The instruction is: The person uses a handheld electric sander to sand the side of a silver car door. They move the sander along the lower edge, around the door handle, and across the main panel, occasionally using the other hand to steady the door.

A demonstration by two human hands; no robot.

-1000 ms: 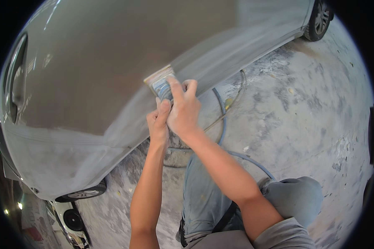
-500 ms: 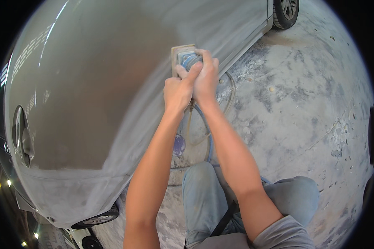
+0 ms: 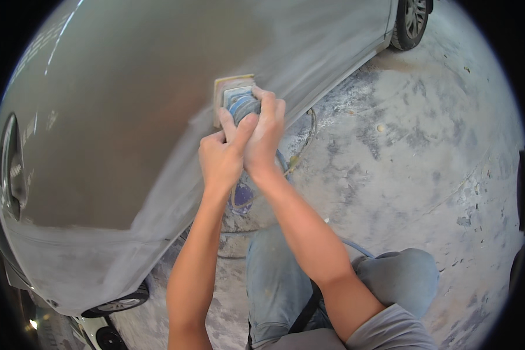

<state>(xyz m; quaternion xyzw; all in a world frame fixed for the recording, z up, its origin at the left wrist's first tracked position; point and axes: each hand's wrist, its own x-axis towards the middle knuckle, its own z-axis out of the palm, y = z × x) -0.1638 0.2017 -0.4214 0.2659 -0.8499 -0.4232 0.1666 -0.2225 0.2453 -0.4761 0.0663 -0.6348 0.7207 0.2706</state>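
Both hands on one tool. Palm sander (image 3: 237,100) sitting at about 12 o'clock from the wrists, pad flat against the grey car side panel (image 3: 128,134), just above the body crease. Right hand (image 3: 265,135) wrapped over the sander's blue top, fingers closed round it, likely supplying the downward pressure. Left hand (image 3: 220,158) clenched just below at 7 o'clock, thumb up against the sander body, probably steadying and steering; exact contact of its other fingers hidden behind the right hand. Arms extended forward, which keeps the pad square to the curved panel. Panel dull and dusty below the crease, glossier toward 10 o'clock. Hose (image 3: 297,156) trailing off the tool toward 5 o'clock over the dusty concrete floor (image 3: 426,163), clear of the knees. Rear wheel (image 3: 411,22) at 1 o'clock, well apart. Knees in jeans (image 3: 274,286) at 6 o'clock, crouched close for reach.
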